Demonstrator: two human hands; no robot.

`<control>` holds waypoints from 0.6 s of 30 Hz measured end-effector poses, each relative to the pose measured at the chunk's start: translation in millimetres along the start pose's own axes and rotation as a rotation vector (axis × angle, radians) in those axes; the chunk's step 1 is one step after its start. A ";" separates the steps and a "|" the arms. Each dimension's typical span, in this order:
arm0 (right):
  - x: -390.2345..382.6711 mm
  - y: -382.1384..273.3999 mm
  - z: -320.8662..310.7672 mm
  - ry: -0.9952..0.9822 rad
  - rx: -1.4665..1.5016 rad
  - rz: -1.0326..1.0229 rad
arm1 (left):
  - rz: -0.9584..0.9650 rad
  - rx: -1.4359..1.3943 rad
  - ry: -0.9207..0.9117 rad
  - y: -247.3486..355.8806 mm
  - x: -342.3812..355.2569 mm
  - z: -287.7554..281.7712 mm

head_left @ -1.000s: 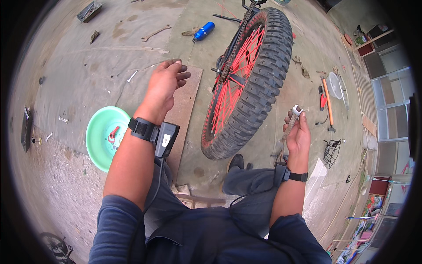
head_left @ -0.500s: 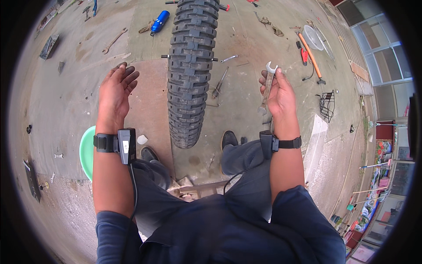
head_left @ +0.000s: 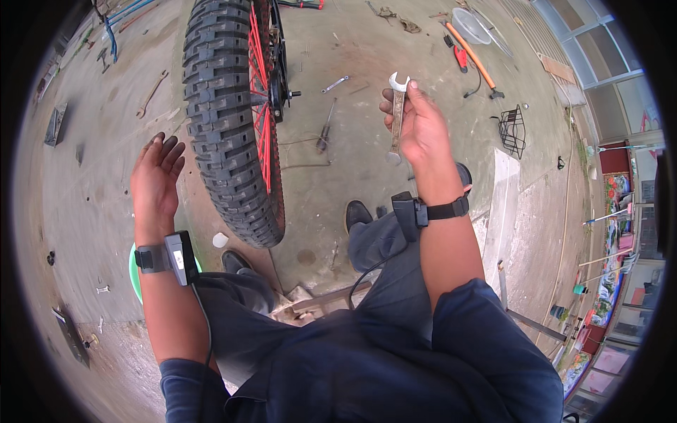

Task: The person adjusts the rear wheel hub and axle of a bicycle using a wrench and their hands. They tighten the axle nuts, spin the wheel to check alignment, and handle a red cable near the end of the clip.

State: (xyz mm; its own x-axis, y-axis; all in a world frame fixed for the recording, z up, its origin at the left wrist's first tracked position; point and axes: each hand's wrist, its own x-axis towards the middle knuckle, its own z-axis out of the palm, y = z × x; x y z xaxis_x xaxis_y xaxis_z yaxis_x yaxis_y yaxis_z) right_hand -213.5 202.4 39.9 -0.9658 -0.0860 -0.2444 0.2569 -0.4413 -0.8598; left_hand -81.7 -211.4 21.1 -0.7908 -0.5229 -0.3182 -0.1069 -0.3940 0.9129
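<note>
Between the two raised hands stands a knobby black tyre (head_left: 229,134) on a red-spoked wheel (head_left: 262,106), upright on the concrete floor (head_left: 352,204), its tread facing the person.

Right hand (head_left: 422,130): closed around a steel open-ended wrench (head_left: 397,120). The fingers wrap the shank at mid-length. The long axis of the wrench runs nearly vertical in the view, along the line of the forearm. One open jaw end points away from the person, clear above the fingertips; the other end projects below the palm toward the person. The wrench is held in the air, well apart from the wheel and to the right of its axle (head_left: 288,93).

Left hand (head_left: 156,180): open, fingers spread and slightly curled, palm turned toward the tyre. It holds nothing and touches nothing; it sits just left of the tread.

Each wrist carries a black strap with a small black device (head_left: 181,257).

Beyond the right hand, on the floor, lie an orange-handled tool (head_left: 471,56) and a wire basket (head_left: 513,130). Below the left wrist, a green basin (head_left: 134,271) shows partly behind the forearm. Between the hands, beyond the tyre, a screwdriver (head_left: 324,130) and a small spanner (head_left: 336,84) lie on the floor.
</note>
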 end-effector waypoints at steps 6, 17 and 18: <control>-1.1 -1.3 3.0 0.008 0.024 0.023 | -0.024 -0.030 -0.023 -3.8 6.7 -7.7; 0.0 -0.1 0.0 -0.002 0.057 0.037 | -0.012 -0.057 -0.067 -10.3 14.1 -17.9; 0.0 -0.2 -0.1 -0.007 0.052 0.042 | -0.010 -0.061 -0.073 -10.8 15.1 -18.7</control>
State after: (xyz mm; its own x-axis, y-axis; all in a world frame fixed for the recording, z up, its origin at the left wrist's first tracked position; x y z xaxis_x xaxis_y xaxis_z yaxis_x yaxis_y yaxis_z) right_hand -213.5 202.6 40.1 -0.9545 -0.1114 -0.2765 0.2952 -0.4827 -0.8245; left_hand -81.3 -229.2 1.6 -0.8318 -0.4632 -0.3059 -0.0801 -0.4451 0.8919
